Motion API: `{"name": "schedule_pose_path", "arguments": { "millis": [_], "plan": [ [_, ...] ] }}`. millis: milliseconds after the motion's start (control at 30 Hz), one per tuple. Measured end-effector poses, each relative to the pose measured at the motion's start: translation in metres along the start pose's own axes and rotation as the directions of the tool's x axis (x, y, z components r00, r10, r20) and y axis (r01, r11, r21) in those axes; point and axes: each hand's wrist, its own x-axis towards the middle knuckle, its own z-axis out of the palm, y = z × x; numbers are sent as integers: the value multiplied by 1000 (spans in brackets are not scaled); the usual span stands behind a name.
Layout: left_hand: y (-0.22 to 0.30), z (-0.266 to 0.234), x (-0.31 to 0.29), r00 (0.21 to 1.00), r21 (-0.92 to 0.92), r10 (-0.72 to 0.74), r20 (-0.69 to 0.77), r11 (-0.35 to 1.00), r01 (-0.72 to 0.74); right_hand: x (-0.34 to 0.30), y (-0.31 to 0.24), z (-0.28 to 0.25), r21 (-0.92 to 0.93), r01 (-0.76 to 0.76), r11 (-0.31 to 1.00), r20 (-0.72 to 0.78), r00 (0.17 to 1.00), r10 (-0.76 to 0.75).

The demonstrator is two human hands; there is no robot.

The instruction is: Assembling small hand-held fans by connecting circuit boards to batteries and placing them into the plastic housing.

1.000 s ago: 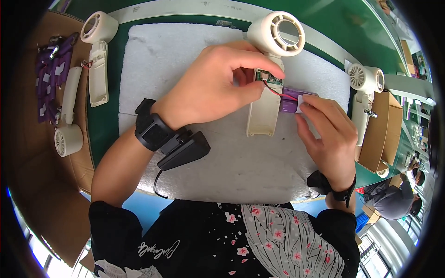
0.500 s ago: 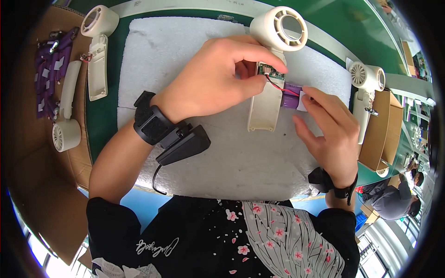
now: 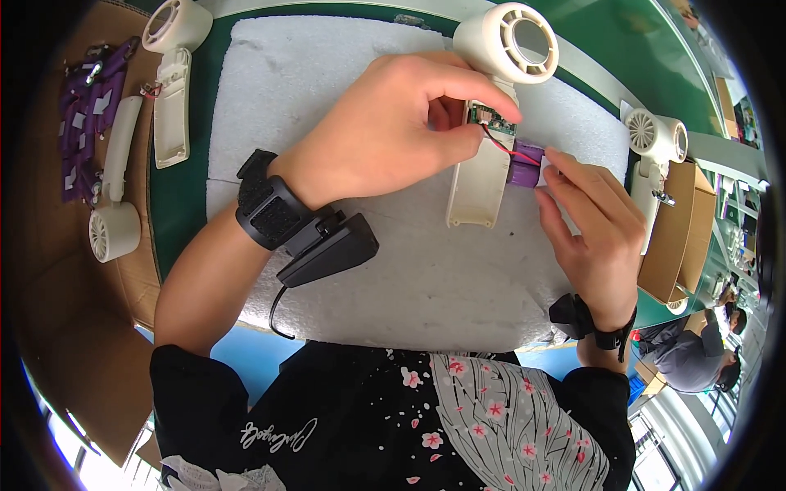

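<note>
A cream handheld fan (image 3: 477,190) with its handle laid open rests on the foam pad, its round head pointing away from me. My left hand (image 3: 385,127) is closed round the handle's upper part, thumb and fingers on either side of a green circuit board (image 3: 501,121). Red and black wires (image 3: 505,150) run from the board toward a purple battery pack (image 3: 524,170) just right of the handle. With fingertips and thumb, my right hand (image 3: 604,229) pinches the pack's right end, where a white label shows.
White foam pad (image 3: 393,286) covers the green table. At left, a cardboard box (image 3: 98,327) holds purple battery packs (image 3: 86,123) and a fan part; another open fan (image 3: 172,110) lies beside it. Right: a fan (image 3: 647,139), a small carton (image 3: 679,229) and a person (image 3: 692,356) farther off.
Both hands have shifted slightly right together with the fan and the battery pack. The grips look the same, and the pack stays beside the handle.
</note>
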Motion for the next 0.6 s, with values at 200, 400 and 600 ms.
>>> {"name": "schedule_pose_path", "arguments": {
  "millis": [200,400,600],
  "plan": [
    [0,1,-2,1000,-11,-4,4,1000,4,-4,-6,5,-63,-21,998,-37,999,19],
    [0,1,1,1000,-1,-5,11,1000,5,-4,-14,11,-143,-52,988,-88,995,40],
    [0,1,0,1000,19,-20,14,1000,19,-4,-2,13,-102,-103,989,-83,992,95]
  ]
}}
